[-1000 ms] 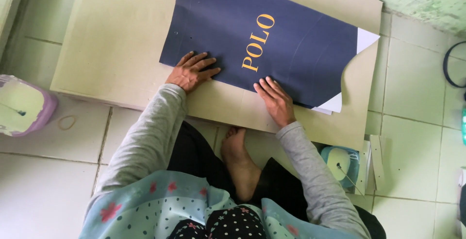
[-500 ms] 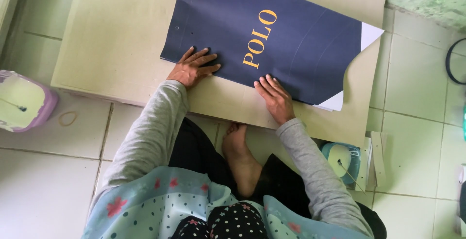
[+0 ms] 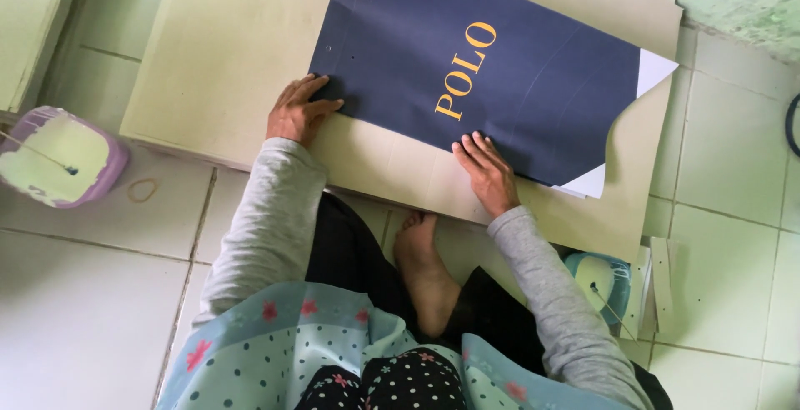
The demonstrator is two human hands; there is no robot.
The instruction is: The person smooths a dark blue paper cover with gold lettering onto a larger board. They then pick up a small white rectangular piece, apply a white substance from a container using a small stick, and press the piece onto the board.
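- I see a smooth dark blue sheet point(image 3: 467, 68) with gold letters, lying on a big tan board point(image 3: 225, 60) on the tiled floor point(image 3: 83, 293).
- Its top is cut off.
- My left hand point(image 3: 297, 112) lies flat and open on the sheet's corner.
- My right hand point(image 3: 487, 172) presses its lower edge, fingers spread, gripping nothing.

Printed sheet point(image 3: 467, 60) lies on board point(image 3: 233, 52) — tub point(image 3: 58, 156) left.

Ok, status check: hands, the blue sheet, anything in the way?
Left hand flat on the navy sheet's corner. Right hand flat on its near edge. Sheet lies on beige board. Nothing on top of the sheet.
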